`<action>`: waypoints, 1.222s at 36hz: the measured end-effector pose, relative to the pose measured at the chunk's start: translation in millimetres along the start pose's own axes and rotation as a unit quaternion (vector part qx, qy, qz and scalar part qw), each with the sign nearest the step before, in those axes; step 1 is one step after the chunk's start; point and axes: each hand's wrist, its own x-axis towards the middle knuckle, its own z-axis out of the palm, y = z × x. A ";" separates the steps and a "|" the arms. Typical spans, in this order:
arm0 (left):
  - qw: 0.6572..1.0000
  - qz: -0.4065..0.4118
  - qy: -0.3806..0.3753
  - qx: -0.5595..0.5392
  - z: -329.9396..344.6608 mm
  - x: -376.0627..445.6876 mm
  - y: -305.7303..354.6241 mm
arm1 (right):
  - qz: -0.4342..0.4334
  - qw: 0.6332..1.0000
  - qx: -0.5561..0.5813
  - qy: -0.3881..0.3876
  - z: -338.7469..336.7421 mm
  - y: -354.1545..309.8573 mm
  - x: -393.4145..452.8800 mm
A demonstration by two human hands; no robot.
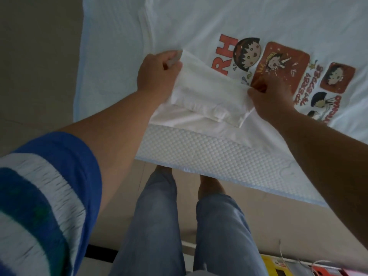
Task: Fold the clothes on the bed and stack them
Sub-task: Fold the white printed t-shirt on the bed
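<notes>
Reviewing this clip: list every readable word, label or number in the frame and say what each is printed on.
"RH": large red letters on the white printed T-shirt, partly covered by the folded sleeve held in the left hand.
Red curved lettering beside the right hand, on the same shirt: too blurred to read.
Small characters by the star on the shirt: unreadable.
Yellow and red items on the floor: no legible text.

We see shirt [258, 26] spread on bed [111, 62]; our left hand [159, 72] and right hand [272, 96] at sleeve [209, 96] ends, near bed edge.
</notes>
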 end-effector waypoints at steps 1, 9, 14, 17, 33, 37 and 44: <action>1.000 -0.001 0.014 -0.003 -1.0 -2.3 -3.4 | 0.003 1.000 -0.005 0.018 2.2 -1.0 -1.9; 0.999 -0.031 -0.016 -0.040 2.3 -38.0 -11.5 | -0.111 0.987 -0.020 0.114 22.6 -26.7 -48.3; 0.998 -0.018 -0.020 -0.058 6.1 -35.8 -5.3 | 0.215 0.948 0.217 0.088 36.7 -24.1 -63.7; 0.992 -0.063 -0.024 -0.110 8.2 -36.0 -6.4 | 0.330 0.884 0.329 0.027 41.8 -15.4 -62.1; 0.989 -0.089 0.086 -0.081 -1.2 -81.8 -51.9 | 0.125 0.985 0.098 0.071 32.9 -1.7 -80.1; 0.980 -0.171 0.027 -0.093 -15.7 -95.0 -81.5 | 0.007 0.998 0.056 0.038 37.9 -25.4 -85.5; 0.940 -0.238 -0.067 -0.235 -25.0 -80.0 -93.0 | -0.062 0.998 0.009 -0.018 53.6 -76.3 -45.3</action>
